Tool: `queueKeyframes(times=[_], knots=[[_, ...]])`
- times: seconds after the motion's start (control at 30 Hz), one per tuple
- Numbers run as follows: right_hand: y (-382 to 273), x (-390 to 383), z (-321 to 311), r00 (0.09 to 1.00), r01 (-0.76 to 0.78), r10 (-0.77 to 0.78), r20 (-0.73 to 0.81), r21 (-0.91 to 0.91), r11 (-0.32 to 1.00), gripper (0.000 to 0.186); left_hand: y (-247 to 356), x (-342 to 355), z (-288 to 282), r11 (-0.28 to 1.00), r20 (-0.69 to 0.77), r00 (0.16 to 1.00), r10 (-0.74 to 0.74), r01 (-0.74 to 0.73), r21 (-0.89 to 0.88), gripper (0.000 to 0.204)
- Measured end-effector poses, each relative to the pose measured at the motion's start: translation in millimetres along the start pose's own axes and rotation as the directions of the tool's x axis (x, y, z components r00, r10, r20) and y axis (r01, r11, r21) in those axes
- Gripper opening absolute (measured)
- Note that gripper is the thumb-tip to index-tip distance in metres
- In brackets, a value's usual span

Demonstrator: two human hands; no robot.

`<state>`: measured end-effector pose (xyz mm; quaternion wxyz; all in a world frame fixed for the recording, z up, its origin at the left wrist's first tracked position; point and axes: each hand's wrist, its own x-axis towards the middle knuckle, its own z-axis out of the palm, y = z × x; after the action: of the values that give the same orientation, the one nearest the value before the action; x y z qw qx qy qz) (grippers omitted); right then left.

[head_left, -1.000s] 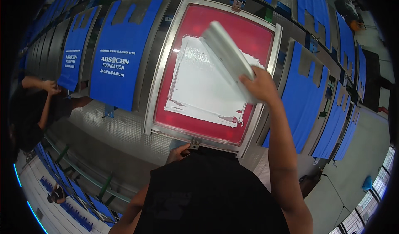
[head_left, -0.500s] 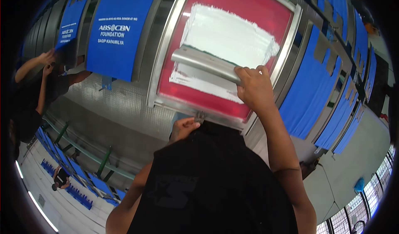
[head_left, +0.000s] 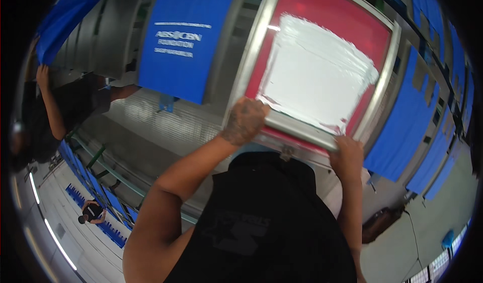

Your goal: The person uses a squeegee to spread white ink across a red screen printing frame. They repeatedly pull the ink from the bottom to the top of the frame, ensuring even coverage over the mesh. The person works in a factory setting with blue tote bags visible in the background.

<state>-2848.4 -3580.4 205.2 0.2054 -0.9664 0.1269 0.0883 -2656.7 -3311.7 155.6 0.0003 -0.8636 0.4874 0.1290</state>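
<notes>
A screen printing frame (head_left: 248,49) with a metal rim and a red mesh lies before me. White ink (head_left: 317,79) covers the middle of the mesh in a thick rough-edged patch. Across the near end of the mesh sits a metal squeegee (head_left: 302,127), just below the ink. My left hand (head_left: 246,118) grips its left end, and my right hand (head_left: 347,155) is closed round its right end. A small metal clamp (head_left: 287,153) is fixed to the middle of the frame's near edge.
Blue printed fabric pieces (head_left: 183,77) lie on grey boards to the left, with more blue fabric (head_left: 402,127) on the right. At far left a person (head_left: 53,107) lifts a blue piece of fabric (head_left: 65,21). Another person (head_left: 93,212) stands farther off.
The squeegee has come toward me, to the near end of the mesh. My left hand has left the clamp and taken the squeegee's left end. The ink is now one smoother patch.
</notes>
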Motion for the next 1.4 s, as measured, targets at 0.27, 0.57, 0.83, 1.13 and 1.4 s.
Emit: queueKeyframes(times=[0.27,0.57,0.83,1.13,1.4], knots=[[-1,-23,27,0.963,-0.223,0.226,-0.146,0.035,0.974,0.024,-5,-5,0,0.918,-0.098,0.994,0.043,-0.078,-0.390,0.013],[27,17,36,0.916,-0.260,0.222,-0.334,-0.073,0.963,0.026,-16,62,10,0.953,-0.423,0.905,0.049,-0.169,-0.252,0.005],[89,163,-62,0.947,-0.303,0.271,-0.170,-0.205,0.931,0.037,-69,232,-62,0.914,-0.138,0.990,-0.008,-0.049,-0.404,0.021],[4,-14,32,0.931,-0.289,0.283,-0.231,0.007,0.957,0.029,-11,16,9,0.939,-0.269,0.963,0.024,-0.115,-0.325,0.020],[93,159,-39,0.931,-0.317,0.289,-0.224,-0.097,0.943,0.029,-66,214,-47,0.945,-0.215,0.976,0.033,-0.100,-0.310,0.026]])
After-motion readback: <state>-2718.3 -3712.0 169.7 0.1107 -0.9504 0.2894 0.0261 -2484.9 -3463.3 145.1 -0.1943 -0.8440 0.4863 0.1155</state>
